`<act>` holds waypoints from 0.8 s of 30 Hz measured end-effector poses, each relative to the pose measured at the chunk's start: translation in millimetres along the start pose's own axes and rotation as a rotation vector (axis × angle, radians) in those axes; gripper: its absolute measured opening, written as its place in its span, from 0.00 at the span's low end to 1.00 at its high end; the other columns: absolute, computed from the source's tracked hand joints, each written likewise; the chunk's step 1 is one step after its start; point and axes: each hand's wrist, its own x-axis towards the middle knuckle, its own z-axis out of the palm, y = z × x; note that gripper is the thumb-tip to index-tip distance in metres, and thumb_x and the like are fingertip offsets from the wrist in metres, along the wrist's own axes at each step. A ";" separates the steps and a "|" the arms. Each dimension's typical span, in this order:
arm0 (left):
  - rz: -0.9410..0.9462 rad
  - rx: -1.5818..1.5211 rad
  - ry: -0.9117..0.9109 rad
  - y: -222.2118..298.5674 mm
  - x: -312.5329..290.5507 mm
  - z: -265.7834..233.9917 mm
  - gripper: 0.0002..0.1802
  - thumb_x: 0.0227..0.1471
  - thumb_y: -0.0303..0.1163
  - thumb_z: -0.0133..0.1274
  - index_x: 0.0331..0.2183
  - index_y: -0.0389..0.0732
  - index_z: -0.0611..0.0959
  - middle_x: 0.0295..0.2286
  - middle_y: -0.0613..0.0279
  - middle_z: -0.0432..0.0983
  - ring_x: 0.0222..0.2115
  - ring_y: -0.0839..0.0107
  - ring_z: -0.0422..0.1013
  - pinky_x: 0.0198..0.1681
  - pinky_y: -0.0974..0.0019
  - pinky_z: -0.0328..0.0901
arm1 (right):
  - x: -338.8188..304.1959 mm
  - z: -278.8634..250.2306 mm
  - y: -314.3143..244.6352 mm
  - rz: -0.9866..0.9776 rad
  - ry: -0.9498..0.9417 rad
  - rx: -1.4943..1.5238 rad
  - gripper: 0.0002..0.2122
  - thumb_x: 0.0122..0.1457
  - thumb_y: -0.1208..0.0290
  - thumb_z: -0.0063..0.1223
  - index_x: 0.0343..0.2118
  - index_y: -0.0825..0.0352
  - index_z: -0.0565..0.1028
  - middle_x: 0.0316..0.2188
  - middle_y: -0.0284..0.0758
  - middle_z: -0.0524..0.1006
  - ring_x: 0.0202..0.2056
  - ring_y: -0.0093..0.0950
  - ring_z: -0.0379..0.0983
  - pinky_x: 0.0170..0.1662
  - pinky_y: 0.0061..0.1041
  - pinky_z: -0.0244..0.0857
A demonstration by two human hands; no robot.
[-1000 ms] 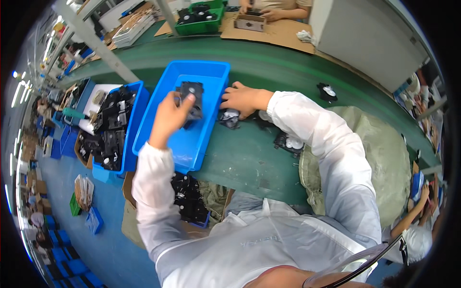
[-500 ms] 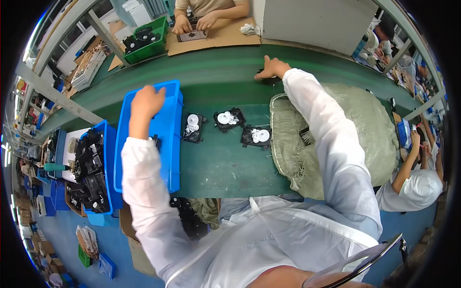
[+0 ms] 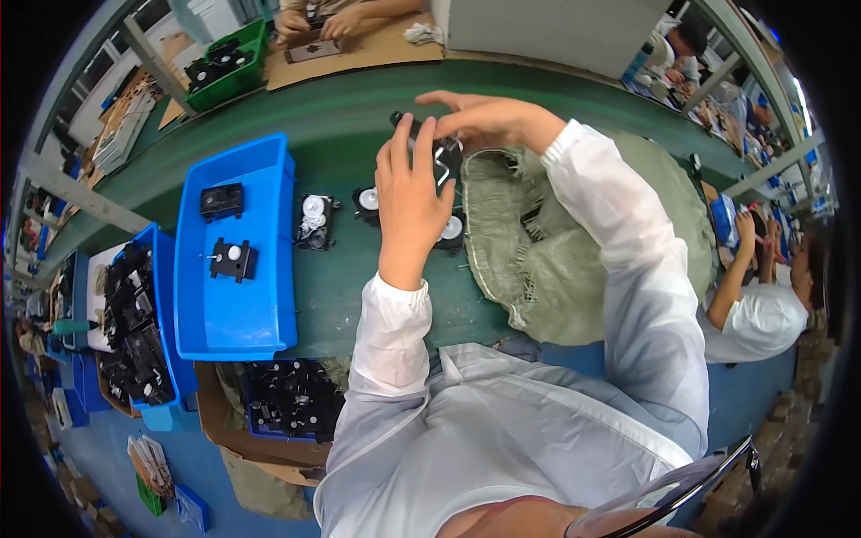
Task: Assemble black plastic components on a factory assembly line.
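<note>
Both my hands meet over the far side of the green bench around a black plastic mechanism [image 3: 448,160] with a bent metal wire. My right hand [image 3: 502,122] grips it from the right. My left hand [image 3: 411,202] has its long fingers and thumb around its left side, hiding much of it. Below them, partly covered by my left hand, lie two black gear units with white gears, one gear unit [image 3: 366,201] left and another gear unit [image 3: 452,235] right. A third gear unit [image 3: 316,221] lies nearer the blue tray [image 3: 235,336].
Two black units, an upper unit [image 3: 221,202] and a lower unit [image 3: 235,259], sit in the tray. A green woven sack [image 3: 583,278] bulges on the right. Further left stands a blue bin of black parts [image 3: 139,314]; below the bench is a cardboard box [image 3: 215,403]. A co-worker's hands [image 3: 341,22] work opposite.
My left hand has left the blue tray and come right to the mechanism; two units now show in the tray. My right hand has drawn nearer with the black mechanism. The view has shifted.
</note>
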 end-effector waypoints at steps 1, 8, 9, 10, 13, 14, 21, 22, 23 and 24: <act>0.083 0.012 0.047 1.4 -2.1 3.0 0.50 0.32 0.23 0.69 0.59 0.45 0.66 0.58 0.52 0.62 0.54 0.46 0.61 0.55 0.51 0.62 | -12.5 7.0 0.8 -0.005 -0.004 0.000 0.45 0.52 0.63 0.63 0.67 0.69 0.46 0.44 0.40 0.75 0.36 0.27 0.77 0.42 0.29 0.71; 0.280 -0.121 0.196 4.4 -26.0 14.0 0.54 0.26 0.26 0.74 0.58 0.43 0.66 0.57 0.55 0.66 0.50 0.51 0.64 0.52 0.54 0.64 | -80.5 47.0 1.3 -0.069 0.168 -0.213 0.39 0.58 0.57 0.60 0.66 0.67 0.53 0.40 0.35 0.75 0.48 0.23 0.69 0.56 0.26 0.57; 0.279 -0.126 0.200 4.2 -28.5 14.4 0.54 0.26 0.26 0.74 0.58 0.43 0.66 0.57 0.55 0.66 0.50 0.51 0.64 0.52 0.54 0.64 | -85.0 47.7 1.6 -0.063 0.178 -0.170 0.38 0.59 0.55 0.58 0.66 0.67 0.53 0.41 0.35 0.76 0.48 0.23 0.69 0.55 0.25 0.58; 0.333 -0.085 0.226 3.4 -31.4 13.7 0.54 0.26 0.26 0.74 0.58 0.42 0.67 0.57 0.53 0.67 0.49 0.51 0.66 0.52 0.55 0.64 | -89.0 48.9 1.8 -0.057 0.185 -0.128 0.37 0.61 0.54 0.56 0.66 0.67 0.53 0.41 0.36 0.76 0.48 0.23 0.69 0.55 0.25 0.58; 0.323 -0.164 0.273 4.7 -38.3 10.1 0.52 0.28 0.26 0.74 0.58 0.40 0.67 0.56 0.51 0.67 0.48 0.53 0.68 0.51 0.57 0.65 | -105.3 55.7 2.9 -0.044 0.161 -0.024 0.34 0.63 0.52 0.51 0.66 0.64 0.55 0.42 0.39 0.78 0.46 0.27 0.72 0.53 0.28 0.61; 0.271 -0.280 0.284 8.1 -39.4 6.9 0.51 0.30 0.25 0.74 0.58 0.39 0.67 0.56 0.50 0.68 0.47 0.55 0.70 0.51 0.58 0.66 | -112.1 55.8 2.7 -0.050 0.161 0.040 0.35 0.62 0.49 0.52 0.66 0.63 0.55 0.42 0.41 0.78 0.45 0.30 0.74 0.53 0.31 0.63; -0.157 -0.923 0.414 16.9 -49.2 0.8 0.40 0.41 0.24 0.70 0.55 0.34 0.69 0.48 0.54 0.73 0.42 0.68 0.73 0.48 0.66 0.69 | -120.1 20.9 109.8 0.168 0.130 -1.497 0.29 0.46 0.62 0.65 0.53 0.64 0.70 0.44 0.42 0.76 0.48 0.36 0.72 0.50 0.37 0.66; -0.156 -0.926 0.414 17.9 -49.9 -2.2 0.40 0.41 0.24 0.70 0.55 0.34 0.69 0.48 0.54 0.73 0.42 0.68 0.73 0.48 0.66 0.69 | -121.4 19.4 124.4 0.191 0.068 -1.604 0.31 0.43 0.62 0.67 0.53 0.64 0.70 0.46 0.41 0.74 0.50 0.37 0.70 0.52 0.36 0.63; -0.202 -0.949 0.386 20.3 -50.4 -6.5 0.40 0.41 0.24 0.70 0.55 0.34 0.69 0.46 0.56 0.72 0.41 0.70 0.73 0.47 0.67 0.69 | -121.7 20.4 128.8 0.213 0.000 -1.710 0.34 0.41 0.61 0.69 0.53 0.64 0.70 0.48 0.40 0.72 0.51 0.38 0.68 0.54 0.35 0.61; -0.248 -0.973 0.357 22.0 -51.3 -9.6 0.39 0.42 0.23 0.69 0.55 0.34 0.69 0.44 0.57 0.72 0.40 0.71 0.73 0.46 0.68 0.70 | -121.8 19.6 131.7 0.215 -0.001 -1.711 0.34 0.41 0.61 0.69 0.53 0.64 0.70 0.48 0.40 0.72 0.51 0.38 0.68 0.54 0.35 0.61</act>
